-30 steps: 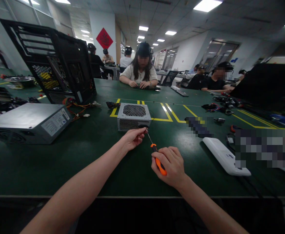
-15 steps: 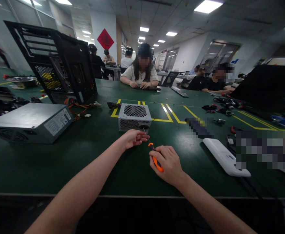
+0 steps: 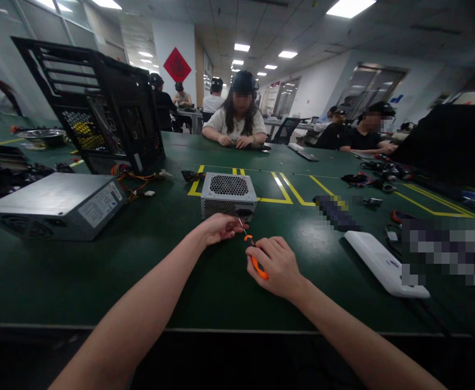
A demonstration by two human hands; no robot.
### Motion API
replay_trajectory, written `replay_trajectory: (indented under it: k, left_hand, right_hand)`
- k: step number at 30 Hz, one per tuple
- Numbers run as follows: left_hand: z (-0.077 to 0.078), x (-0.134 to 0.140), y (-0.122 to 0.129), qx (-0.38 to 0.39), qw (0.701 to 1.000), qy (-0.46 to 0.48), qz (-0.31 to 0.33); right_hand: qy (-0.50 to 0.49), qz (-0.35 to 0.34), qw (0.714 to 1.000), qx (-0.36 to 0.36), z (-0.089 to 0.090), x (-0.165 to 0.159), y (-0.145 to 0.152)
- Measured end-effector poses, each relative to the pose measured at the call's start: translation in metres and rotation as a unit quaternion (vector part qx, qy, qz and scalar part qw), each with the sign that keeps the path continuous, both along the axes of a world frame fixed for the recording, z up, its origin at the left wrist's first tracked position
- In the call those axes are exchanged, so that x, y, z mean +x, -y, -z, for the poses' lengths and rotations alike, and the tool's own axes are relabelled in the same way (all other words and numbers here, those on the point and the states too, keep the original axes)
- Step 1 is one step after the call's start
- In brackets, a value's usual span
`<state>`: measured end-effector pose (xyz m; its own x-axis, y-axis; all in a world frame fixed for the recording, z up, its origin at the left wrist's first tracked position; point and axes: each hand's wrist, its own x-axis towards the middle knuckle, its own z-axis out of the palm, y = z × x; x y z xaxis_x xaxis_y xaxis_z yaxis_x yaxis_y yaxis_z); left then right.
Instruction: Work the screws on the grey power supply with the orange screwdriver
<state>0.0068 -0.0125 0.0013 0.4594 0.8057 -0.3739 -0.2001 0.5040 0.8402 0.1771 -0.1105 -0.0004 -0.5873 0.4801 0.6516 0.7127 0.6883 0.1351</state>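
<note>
A grey computer power supply (image 3: pixel 229 187) stands on the green table, perforated top up, its socket side facing me. My right hand (image 3: pixel 275 265) is wrapped around the orange and black handle of a screwdriver (image 3: pixel 260 268). The shaft slants up and left to the lower edge of the power supply, near its socket. Close against that front side is my left hand (image 3: pixel 223 227), its fingers bent beside the screwdriver's tip. Whatever lies between those fingertips is too small to make out.
To the left sit a larger power supply (image 3: pixel 54 203), a black computer case (image 3: pixel 111 108) and a metal bowl (image 3: pixel 44 135). On the right are a white device (image 3: pixel 383 262) and a bundle of cables (image 3: pixel 369 181). Another person (image 3: pixel 241 116) sits across the table.
The view has shifted slightly, so the table things appear a little further right. The screwdriver handle and my right hand have moved slightly left relative to the power supply. Both hands keep their grip.
</note>
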Motion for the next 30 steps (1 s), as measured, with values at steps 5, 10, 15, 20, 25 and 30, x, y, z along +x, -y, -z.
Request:
replay_trajectory:
  k: [5,10,15,20,25,30]
  left_hand:
    - [0.000,-0.006,-0.003,-0.027,0.999,0.022,0.016]
    - [0.001,-0.005,-0.003,-0.032,0.998,0.051,-0.014]
    - [0.001,-0.005,-0.004,-0.013,0.999,0.043,-0.019]
    - [0.004,-0.006,-0.006,-0.005,0.999,0.037,-0.005]
    - [0.006,-0.006,-0.006,-0.005,0.999,0.033,-0.007]
    - [0.004,-0.008,-0.006,-0.010,0.999,0.039,0.005]
  right_hand:
    - [-0.020,-0.009,1.000,-0.004,0.004,0.000,0.008]
    - [-0.027,-0.010,0.999,-0.013,0.002,-0.003,0.011]
    - [-0.044,-0.014,0.999,-0.025,0.001,-0.004,0.012]
    - [-0.048,-0.019,0.998,-0.039,0.001,-0.004,0.013]
    - [-0.057,-0.019,0.997,-0.051,0.001,-0.003,0.013]
    - [-0.051,-0.017,0.998,-0.044,0.003,-0.002,0.012]
